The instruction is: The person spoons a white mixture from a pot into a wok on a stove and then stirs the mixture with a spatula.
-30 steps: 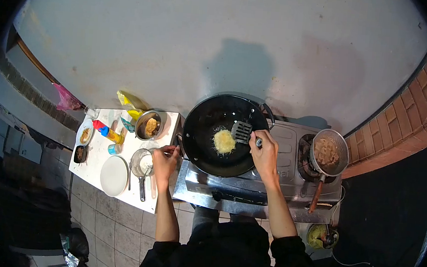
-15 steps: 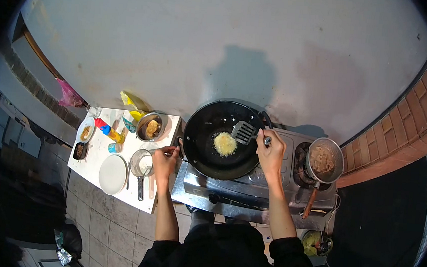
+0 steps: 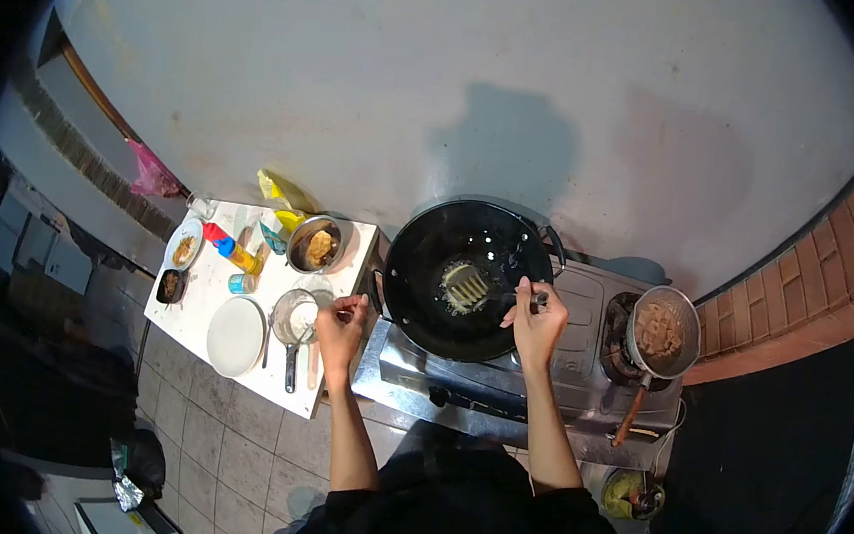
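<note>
A slotted spatula (image 3: 469, 286) is gripped by its handle in my right hand (image 3: 539, 323), over the right rim of the black wok (image 3: 442, 333). Its slotted head lies flat over a small pale yellow round of frying food, whose edge shows around it. My left hand (image 3: 342, 333) is closed in a pinch just left of the wok's left handle (image 3: 376, 291). What those fingers hold, if anything, I cannot make out. Below and left of them stands a small saucepan (image 3: 294, 319) with white contents and a black handle.
On the stove's right burner sits a strainer-like pan (image 3: 660, 333) of brownish pieces. The white side table (image 3: 199, 299) carries a white plate (image 3: 235, 337), a pot with browned food (image 3: 315, 246), a red, blue and yellow bottle (image 3: 233, 249) and a small can (image 3: 241, 284).
The spatula has moved left from beside the pale round to on top of it, covering most of it. My left hand stays pinched near the wok's handle. The whole view has shifted slightly.
</note>
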Motion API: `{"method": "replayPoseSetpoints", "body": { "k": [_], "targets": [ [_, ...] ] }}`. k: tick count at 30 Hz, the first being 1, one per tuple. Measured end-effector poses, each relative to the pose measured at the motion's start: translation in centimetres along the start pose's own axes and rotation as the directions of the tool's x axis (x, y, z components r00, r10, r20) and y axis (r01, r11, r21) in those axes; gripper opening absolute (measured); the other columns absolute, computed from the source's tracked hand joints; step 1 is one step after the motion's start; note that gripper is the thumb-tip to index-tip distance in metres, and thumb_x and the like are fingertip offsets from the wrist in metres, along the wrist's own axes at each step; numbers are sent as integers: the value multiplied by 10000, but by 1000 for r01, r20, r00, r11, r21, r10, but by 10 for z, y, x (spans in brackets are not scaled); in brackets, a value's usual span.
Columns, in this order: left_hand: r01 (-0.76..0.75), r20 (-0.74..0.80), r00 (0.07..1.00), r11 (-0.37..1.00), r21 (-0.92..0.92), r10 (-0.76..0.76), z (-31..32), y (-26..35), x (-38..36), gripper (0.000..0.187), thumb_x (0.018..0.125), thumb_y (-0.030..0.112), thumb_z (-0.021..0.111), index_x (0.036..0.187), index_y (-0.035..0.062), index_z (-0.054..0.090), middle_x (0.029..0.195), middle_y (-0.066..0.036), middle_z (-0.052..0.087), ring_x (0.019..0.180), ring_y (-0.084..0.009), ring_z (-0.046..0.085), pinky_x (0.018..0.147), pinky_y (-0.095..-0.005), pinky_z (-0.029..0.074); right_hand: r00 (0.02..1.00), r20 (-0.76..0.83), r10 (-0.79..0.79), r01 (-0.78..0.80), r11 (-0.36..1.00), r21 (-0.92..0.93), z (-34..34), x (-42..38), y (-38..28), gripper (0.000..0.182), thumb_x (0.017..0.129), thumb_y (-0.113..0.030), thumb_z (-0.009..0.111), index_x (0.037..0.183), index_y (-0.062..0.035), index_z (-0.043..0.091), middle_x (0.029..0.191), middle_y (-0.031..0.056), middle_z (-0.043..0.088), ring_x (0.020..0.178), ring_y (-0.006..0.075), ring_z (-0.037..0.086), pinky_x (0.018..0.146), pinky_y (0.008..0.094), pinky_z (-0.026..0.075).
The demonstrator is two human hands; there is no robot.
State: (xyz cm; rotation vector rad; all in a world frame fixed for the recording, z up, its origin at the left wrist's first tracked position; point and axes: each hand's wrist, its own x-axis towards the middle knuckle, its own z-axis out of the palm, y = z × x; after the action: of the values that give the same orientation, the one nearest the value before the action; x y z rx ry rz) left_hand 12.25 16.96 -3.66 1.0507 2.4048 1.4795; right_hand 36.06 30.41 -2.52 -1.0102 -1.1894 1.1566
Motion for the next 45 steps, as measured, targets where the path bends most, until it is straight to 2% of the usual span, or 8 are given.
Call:
{"method": "replayPoseSetpoints", "body": {
  "k": [6,10,15,19,20,22,26,45],
  "targets": [
    [50,150,987,998,29,-54,-9,4,10,295,826,236,717,834,-58,686,602,-74,617,543,-103,546,529,-253,443,987,117,-114,125,989,-84,12,-6,8,154,887,-25,583,774,65,532,756,87,495,482,132,598,369,250,475],
    [34,226,973,999,29,-40,-7,-5,21,326,827,262,719,837,-62,686,603,-71,620,532,-102,547,520,-248,439,990,122,-65,93,968,-234,10,-11,1,193,897,-41,581,745,78,563,751,80,495,481,120,589,368,231,465],
    [40,276,961,999,-34,-29,-10,-3,28,300,829,235,723,838,-63,686,576,-50,592,504,-73,493,473,-236,388,994,108,-23,36,993,-114,18,-25,0,210,901,-59,590,750,87,593,764,98,588,467,101,570,375,218,444],
    [45,264,964,996,-80,-22,-11,-7,29,284,831,218,721,822,-63,681,563,-35,574,498,-62,471,466,-228,367,995,39,92,-81,969,-235,23,-31,0,201,880,-69,622,719,51,610,616,85,579,471,117,569,407,251,409],
    [27,271,963,995,-92,-1,-10,-12,29,280,828,214,723,809,-61,679,557,-30,568,496,-61,466,465,-227,363,996,36,85,-75,970,-233,24,-32,4,201,880,-69,622,719,51,610,616,85,579,471,117,569,407,251,409],
    [2,285,958,994,-108,29,-9,-10,31,276,826,210,725,795,-60,676,551,-25,561,494,-59,460,465,-227,360,986,36,-163,164,910,-381,28,-32,9,192,840,-62,657,685,33,595,580,116,553,477,184,562,452,300,389],
    [-16,298,954,997,-80,39,-5,-5,33,270,811,205,737,779,-56,677,555,-21,563,493,-61,463,473,-223,368,970,44,-239,233,859,-456,31,-33,4,224,784,-37,676,628,27,529,599,138,550,481,250,538,469,330,370],
    [13,184,983,1000,-2,-13,-9,-5,20,275,777,231,764,833,-32,705,582,-40,576,504,-86,500,492,-232,408,987,-10,-158,140,901,-411,29,-30,18,161,714,15,628,631,31,491,655,157,581,585,294,606,519,358,441]
  ]
}}
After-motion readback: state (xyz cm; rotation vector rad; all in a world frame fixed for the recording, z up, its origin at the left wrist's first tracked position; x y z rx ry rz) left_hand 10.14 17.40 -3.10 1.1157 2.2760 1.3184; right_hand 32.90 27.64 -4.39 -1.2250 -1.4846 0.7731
